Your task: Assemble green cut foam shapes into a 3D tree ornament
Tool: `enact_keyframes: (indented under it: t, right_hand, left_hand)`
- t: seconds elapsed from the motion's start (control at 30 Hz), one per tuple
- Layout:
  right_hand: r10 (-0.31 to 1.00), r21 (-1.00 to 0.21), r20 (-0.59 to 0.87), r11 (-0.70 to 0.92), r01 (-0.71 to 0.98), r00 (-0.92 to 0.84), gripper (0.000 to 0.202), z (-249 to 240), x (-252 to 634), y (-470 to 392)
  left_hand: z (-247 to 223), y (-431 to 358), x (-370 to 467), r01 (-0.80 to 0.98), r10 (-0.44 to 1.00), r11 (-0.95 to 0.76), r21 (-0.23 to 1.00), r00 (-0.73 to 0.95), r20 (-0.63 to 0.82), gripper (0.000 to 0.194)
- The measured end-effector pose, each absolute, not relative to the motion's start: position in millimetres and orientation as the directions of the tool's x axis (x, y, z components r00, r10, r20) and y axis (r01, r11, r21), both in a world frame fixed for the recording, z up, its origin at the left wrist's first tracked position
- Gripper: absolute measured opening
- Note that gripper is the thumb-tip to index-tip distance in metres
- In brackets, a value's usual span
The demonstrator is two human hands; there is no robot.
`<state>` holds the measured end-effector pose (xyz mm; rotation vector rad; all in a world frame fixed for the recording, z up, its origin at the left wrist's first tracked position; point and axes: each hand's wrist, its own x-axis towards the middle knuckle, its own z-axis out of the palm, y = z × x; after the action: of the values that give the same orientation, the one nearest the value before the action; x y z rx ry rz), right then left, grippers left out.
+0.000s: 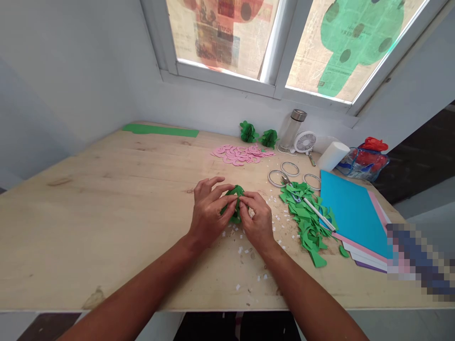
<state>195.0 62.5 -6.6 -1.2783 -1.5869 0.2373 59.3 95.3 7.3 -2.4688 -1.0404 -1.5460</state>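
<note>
Between my hands, low over the wooden table (135, 227), is a green paper piece (235, 191) with folded layers. My left hand (209, 206) pinches it from the left with thumb and forefinger. From the right, my right hand (259, 219) grips its edge between thumb and fingertips, so the two pinches nearly meet. Fingers cover much of the paper. Two finished-looking green paper shapes with fanned layers, one green shape (248, 132) and another green shape (269, 138), stand by the wall. Small white paper bits (241, 249) lie scattered beneath my hands.
Pink paper cutouts (238, 155) lie beyond my hands. To the right are green scraps (309, 222), a white pen (319, 214), tape rings (290, 168) and coloured sheets (355, 213). A glass bottle (289, 132), small fan (304, 141) and white roll (333, 155) stand behind.
</note>
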Motion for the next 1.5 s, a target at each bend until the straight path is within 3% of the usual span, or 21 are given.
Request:
enact_keyframes:
  t: [0.7,1.0,1.23,1.37,1.5]
  right_hand:
    - [0.831,-0.723,0.545,0.396,0.567,0.114,0.021,-5.8,196.0,62.8]
    - [0.83,-0.764,0.536,0.397,0.508,0.158,0.019,-4.1,196.9,63.5]
    - [0.835,-0.822,0.494,0.358,0.443,0.242,0.02,-3.9,201.9,67.0]
    - [0.837,-0.838,0.481,0.352,0.417,0.262,0.019,-2.9,203.1,67.4]
    - [0.833,-0.841,0.48,0.347,0.415,0.274,0.019,-3.0,203.5,67.9]
  left_hand:
    - [4.9,96.4,59.4,0.517,0.609,-0.739,0.432,0.239,0.756,0.015]
    - [7.7,94.8,56.0,0.429,0.657,-0.718,0.548,0.159,0.737,0.009]
    - [13.4,89.5,53.5,0.312,0.667,-0.741,0.595,0.235,0.707,0.019]
    - [13.1,90.3,55.1,0.298,0.68,-0.728,0.618,0.196,0.706,0.01]
    - [11.9,92.4,53.7,0.23,0.703,-0.709,0.667,0.165,0.691,0.015]
